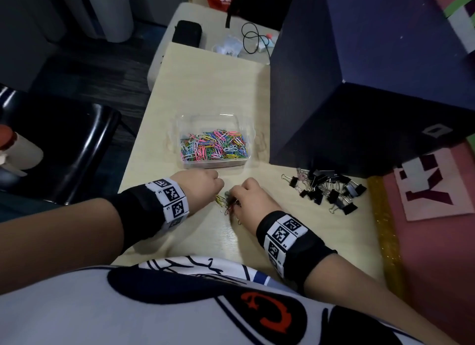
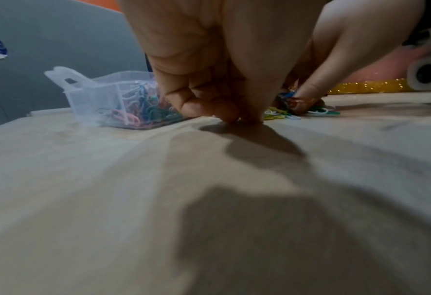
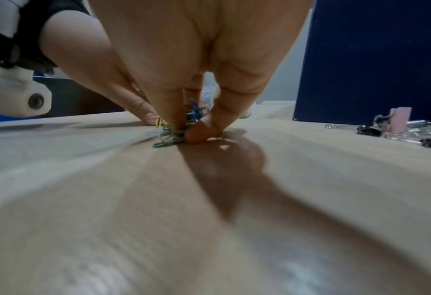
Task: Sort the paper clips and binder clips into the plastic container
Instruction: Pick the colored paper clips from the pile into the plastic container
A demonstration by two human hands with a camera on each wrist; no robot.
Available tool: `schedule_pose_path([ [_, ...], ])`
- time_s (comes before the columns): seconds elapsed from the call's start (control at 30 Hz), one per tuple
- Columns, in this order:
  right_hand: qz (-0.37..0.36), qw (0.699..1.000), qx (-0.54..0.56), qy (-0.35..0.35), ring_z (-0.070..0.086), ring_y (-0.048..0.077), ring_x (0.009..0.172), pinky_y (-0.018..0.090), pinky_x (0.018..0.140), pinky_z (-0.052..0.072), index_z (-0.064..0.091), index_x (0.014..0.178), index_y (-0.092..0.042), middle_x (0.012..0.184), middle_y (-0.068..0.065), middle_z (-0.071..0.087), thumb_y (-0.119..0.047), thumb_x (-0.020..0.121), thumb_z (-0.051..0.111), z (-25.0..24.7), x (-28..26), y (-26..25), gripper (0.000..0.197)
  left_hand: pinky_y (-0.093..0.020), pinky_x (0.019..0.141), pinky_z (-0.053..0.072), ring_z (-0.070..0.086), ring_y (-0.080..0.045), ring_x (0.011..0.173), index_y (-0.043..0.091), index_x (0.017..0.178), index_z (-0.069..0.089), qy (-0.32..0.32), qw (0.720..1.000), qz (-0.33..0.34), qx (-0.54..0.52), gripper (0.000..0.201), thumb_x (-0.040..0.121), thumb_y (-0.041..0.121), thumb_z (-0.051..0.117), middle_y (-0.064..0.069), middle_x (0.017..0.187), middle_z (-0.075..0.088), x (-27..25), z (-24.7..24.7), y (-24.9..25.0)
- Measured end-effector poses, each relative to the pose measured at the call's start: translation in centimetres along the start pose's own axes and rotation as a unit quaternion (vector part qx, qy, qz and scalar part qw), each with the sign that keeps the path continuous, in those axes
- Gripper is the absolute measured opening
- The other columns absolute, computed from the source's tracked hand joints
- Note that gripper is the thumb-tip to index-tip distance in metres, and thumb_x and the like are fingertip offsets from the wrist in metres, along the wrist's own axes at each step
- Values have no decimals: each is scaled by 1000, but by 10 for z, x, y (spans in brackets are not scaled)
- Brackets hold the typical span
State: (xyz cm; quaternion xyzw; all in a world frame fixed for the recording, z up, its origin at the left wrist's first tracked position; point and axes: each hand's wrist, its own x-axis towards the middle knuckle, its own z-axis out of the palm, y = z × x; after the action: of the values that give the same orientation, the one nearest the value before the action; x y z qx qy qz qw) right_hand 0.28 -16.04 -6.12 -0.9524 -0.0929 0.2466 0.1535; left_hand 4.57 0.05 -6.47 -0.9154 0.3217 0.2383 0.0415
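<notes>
Right hand (image 1: 253, 194) pinching loose paper clips (image 1: 227, 203); left hand (image 1: 203, 182) curling beside; plastic container (image 1: 180, 149) lying just ahead on desk (image 1: 205, 87)

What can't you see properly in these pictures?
- Head view: loose paper clips partly hidden under the right hand.
- Left wrist view: the left hand hides what its fingers pinch, if anything.
- Right wrist view: binder clips blurred, cut off by the edge.
</notes>
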Motion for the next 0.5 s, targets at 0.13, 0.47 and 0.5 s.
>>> schedule_pose_path([
  [0.13,34,999,13,15,54,31,104,31,87,43,61,109,-17,113,9,47,-8,87,51,-3,4,6,26,-36,70,44,58,-28,96,11,113,52,-3,1000,-16,2,21,96,19,44,-8,108,53,-1,2,2],
  [0.47,44,990,90,98,56,14,85,25,81,48,69,94,-19,97,-2,62,-18,84,67,-45,25,-3,10,-32,82,45,56,-26,100,15,102,57,102,988,-51,-104,18,96,28,46,-4,109,55,-28,-15,-21],
  [0.5,38,987,106,117,55,13,82,25,81,48,69,94,-17,95,-2,62,-16,84,65,-51,29,-8,11,-33,83,46,56,-26,100,15,101,57,115,986,-57,-111,18,95,28,47,-4,108,56,-29,-20,-26],
])
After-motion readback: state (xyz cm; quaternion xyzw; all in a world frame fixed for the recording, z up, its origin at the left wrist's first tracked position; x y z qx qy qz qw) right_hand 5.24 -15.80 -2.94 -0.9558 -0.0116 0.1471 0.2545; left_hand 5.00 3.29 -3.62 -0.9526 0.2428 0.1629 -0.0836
